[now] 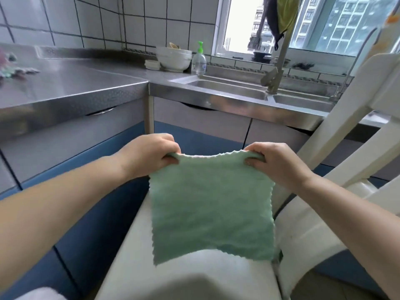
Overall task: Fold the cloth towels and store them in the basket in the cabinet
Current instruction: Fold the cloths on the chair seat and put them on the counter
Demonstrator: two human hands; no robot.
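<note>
A pale green cloth towel (211, 204) with a scalloped edge hangs spread out in front of me over a white chair seat (194, 276). My left hand (149, 154) pinches its upper left corner and my right hand (275, 161) pinches its upper right corner, stretching the top edge between them. More crumpled cloths (10, 66), pink and green, lie blurred at the far left of the steel counter (75, 83). No basket is in view.
The white chair's back (355, 118) rises at the right. The steel counter wraps the corner, with closed cabinet doors (71, 146) below. White bowls (174, 59) and a soap pump bottle (199, 61) stand beside the double sink (233, 89) and its tap (275, 74).
</note>
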